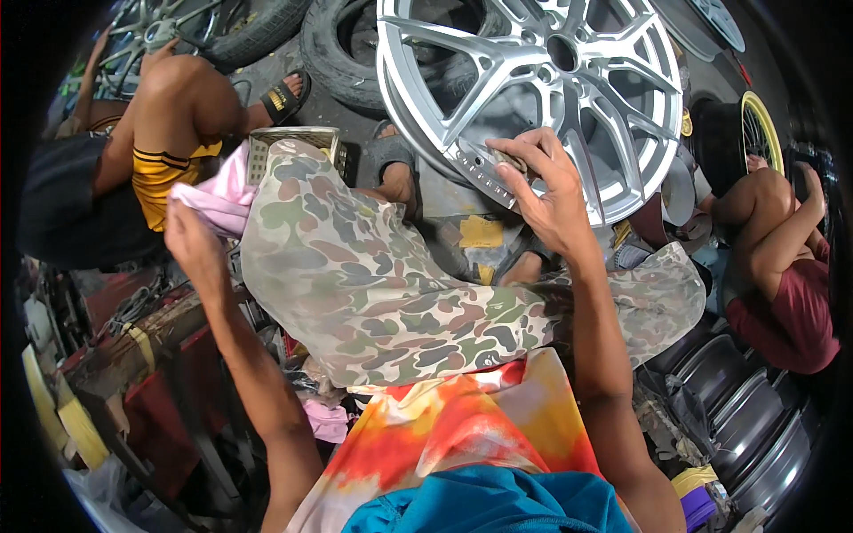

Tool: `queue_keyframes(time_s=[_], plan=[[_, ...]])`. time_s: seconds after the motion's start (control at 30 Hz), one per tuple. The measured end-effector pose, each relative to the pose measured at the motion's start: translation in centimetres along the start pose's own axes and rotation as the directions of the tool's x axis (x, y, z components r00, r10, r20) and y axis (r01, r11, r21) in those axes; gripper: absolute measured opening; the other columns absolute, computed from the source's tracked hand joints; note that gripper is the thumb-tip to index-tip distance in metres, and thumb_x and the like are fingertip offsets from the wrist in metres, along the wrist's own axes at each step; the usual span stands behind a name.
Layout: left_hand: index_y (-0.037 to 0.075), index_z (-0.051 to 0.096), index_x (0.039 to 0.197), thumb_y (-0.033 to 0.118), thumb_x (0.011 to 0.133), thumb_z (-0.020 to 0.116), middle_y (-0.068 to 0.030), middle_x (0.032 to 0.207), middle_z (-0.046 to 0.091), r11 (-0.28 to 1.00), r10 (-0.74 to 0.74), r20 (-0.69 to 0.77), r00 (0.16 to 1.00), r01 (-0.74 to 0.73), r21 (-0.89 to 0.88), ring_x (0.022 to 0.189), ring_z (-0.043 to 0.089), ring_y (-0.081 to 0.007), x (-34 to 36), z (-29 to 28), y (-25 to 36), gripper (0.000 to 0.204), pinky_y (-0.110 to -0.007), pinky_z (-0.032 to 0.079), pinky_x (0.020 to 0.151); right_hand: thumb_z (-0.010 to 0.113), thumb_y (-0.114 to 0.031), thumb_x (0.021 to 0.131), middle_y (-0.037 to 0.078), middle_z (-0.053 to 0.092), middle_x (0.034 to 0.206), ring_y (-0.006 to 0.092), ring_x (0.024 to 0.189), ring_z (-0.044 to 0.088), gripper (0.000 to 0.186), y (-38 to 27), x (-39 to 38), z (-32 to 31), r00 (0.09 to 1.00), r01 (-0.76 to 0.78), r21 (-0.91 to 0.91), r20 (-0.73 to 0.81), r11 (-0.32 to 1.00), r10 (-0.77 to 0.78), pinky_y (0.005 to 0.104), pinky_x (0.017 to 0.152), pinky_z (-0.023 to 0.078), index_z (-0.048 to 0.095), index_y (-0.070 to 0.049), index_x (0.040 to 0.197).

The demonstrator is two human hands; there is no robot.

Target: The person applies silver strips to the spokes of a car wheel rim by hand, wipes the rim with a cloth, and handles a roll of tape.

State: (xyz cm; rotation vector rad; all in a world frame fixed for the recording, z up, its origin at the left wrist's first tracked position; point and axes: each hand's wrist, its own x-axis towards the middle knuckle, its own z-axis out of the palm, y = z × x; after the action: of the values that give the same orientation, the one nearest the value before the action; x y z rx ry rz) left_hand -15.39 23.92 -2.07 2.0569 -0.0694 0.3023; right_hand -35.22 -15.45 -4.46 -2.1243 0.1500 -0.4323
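Head view: left hand (193,242), nine o'clock, closes on pink cloth (224,197); right hand (553,191), two o'clock, half-curled, pinches a greyish piece (510,161) over silver wheel (544,58).

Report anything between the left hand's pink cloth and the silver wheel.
The left knee in camouflage trousers lies across the direct line from the pink cloth in the left hand to the silver wheel, with a pale basket beyond it. Height clearance is unclear.
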Motion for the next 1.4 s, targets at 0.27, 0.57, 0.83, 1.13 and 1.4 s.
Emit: queue_keyframes(time_s=[0.27,0.57,0.83,1.13,1.4], plan=[[0.002,0.068,0.103,0.025,0.115,0.048,0.0099,0.079,0.051,0.964,0.263,0.24,0.935,-0.247,-0.097,0.069,0.041,0.0008,2.8,4.1,12.9,0.033,-0.019,0.032,0.058,0.068,-0.008,0.1,0.007,0.064,0.097,0.0152,0.086,0.061,0.023,0.0,-0.3,-1.5,0.998,-0.066,0.18,-0.008,0.981,0.069,0.0303,0.078,0.05,0.075,-0.003,0.121],[-0.005,0.072,0.104,0.019,0.108,0.054,-0.008,0.08,0.07,0.987,-0.131,0.754,0.643,0.012,0.161,0.076,0.059,-0.0102,-6.4,9.2,9.7,0.03,-0.031,0.049,0.07,0.081,-0.012,0.091,0.004,0.071,0.102,0.0106,0.084,0.06,0.031,1.4,0.0,-4.0,0.984,-0.1,0.274,-0.114,0.957,0.135,0.0271,0.078,0.05,0.073,-0.004,0.119],[-0.008,0.067,0.108,0.012,0.105,0.056,-0.0149,0.09,0.065,0.999,0.049,0.91,0.412,-0.016,-0.046,0.082,0.062,-0.0266,-12.5,12.7,7.9,0.023,-0.037,0.049,0.078,0.083,-0.008,0.086,0.007,0.067,0.098,0.0176,0.088,0.063,0.029,3.0,-1.2,-2.3,0.993,-0.014,0.041,-0.117,0.999,0.019,0.0316,0.079,0.051,0.079,-0.006,0.115],[-0.008,0.066,0.091,-0.003,0.091,0.061,-0.0119,0.09,0.067,0.998,0.058,0.581,0.812,-0.06,-0.016,0.072,0.061,-0.0198,-13.1,9.3,8.6,0.007,-0.032,0.047,0.065,0.082,-0.01,0.087,0.009,0.068,0.1,0.0199,0.092,0.066,0.03,3.2,-2.8,-2.7,0.989,-0.106,0.048,-0.1,0.993,0.11,0.0322,0.082,0.052,0.079,-0.008,0.117],[-0.005,0.059,0.08,-0.008,0.078,0.068,-0.0124,0.094,0.067,0.824,0.475,0.411,0.778,-0.558,0.105,0.082,0.062,-0.0291,-12.6,10.2,9.6,0.01,-0.038,0.05,0.073,0.081,-0.006,0.088,0.009,0.067,0.099,0.0212,0.094,0.065,0.032,2.9,-2.5,-0.2,0.994,-0.091,0.099,-0.057,0.991,0.097,0.0332,0.083,0.051,0.078,-0.006,0.119]])
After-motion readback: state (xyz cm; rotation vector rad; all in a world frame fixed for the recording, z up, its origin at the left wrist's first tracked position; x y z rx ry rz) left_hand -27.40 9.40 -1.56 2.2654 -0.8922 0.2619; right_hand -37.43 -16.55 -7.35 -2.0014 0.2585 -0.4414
